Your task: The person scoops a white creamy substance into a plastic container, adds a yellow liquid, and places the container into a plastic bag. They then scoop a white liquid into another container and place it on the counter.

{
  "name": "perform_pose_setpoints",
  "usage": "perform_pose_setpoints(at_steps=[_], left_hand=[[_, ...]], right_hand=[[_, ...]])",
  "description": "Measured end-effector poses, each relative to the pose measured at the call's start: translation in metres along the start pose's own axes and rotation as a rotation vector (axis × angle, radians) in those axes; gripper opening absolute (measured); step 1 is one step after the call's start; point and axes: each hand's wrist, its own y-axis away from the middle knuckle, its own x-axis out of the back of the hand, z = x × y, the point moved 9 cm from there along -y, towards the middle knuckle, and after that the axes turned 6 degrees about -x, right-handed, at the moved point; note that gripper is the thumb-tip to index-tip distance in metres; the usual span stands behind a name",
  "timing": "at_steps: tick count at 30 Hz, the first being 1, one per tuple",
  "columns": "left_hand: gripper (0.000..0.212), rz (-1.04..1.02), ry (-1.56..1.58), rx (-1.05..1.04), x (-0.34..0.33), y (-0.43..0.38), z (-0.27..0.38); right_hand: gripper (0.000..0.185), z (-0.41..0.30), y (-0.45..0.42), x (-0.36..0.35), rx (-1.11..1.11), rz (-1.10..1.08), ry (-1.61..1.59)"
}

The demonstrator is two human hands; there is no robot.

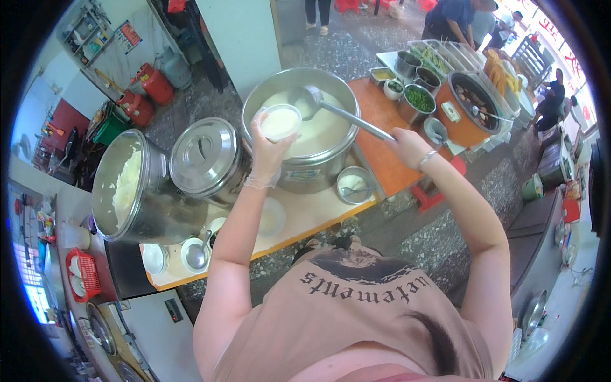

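Observation:
My left hand point(267, 143), in a thin clear glove, grips a clear plastic cup point(280, 122) of creamy white liquid above the near left rim of a large steel pot point(315, 176). My bare right hand point(408, 149) is closed on the handle end of a long steel ladle point(355, 121). The ladle's bowl is over the white liquid point(329, 138) in the pot; whether it touches the surface is hard to tell. At the pot's right foot stands a steel bowl point(355, 185) with white stuff and a spoon.
To the left stand a lidded steel pot point(204, 155) and a tilted steel pot point(152, 210) with pale food. White bowls point(155, 259) sit at the table's near left edge. Steel containers of chopped greens point(419, 99) and an orange cooker point(460, 114) stand right. A person point(451, 21) leans behind.

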Motion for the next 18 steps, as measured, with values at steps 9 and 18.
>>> perform_pose_setpoints(at_steps=[9, 18], left_hand=[[0.082, -0.064, -0.037, -0.005, 0.026, 0.040, 0.012], [0.083, -0.275, 0.032, 0.031, 0.002, 0.061, 0.036]], right_hand=[[0.022, -0.045, -0.021, -0.056, 0.194, 0.447, 0.389], [0.017, -0.067, -0.063, -0.089, 0.131, 0.210, 0.372]])
